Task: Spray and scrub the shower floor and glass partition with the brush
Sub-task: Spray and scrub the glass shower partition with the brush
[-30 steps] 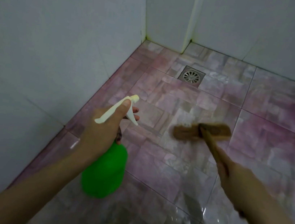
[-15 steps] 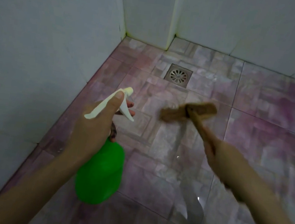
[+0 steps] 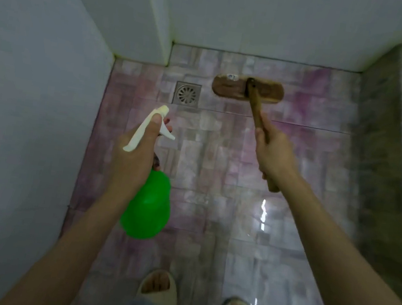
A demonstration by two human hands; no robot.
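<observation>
Brush head flat on shower floor, right hand gripping handle; left hand grips spray bottle.

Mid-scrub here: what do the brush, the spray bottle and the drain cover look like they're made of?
The brush: wood by the look, brown matte head and handle; bristles hidden underneath. The spray bottle: plastic, smooth bright green body, cream trigger top. The drain cover: likely metal, grey with a dull sheen and a slotted round grate.
</observation>
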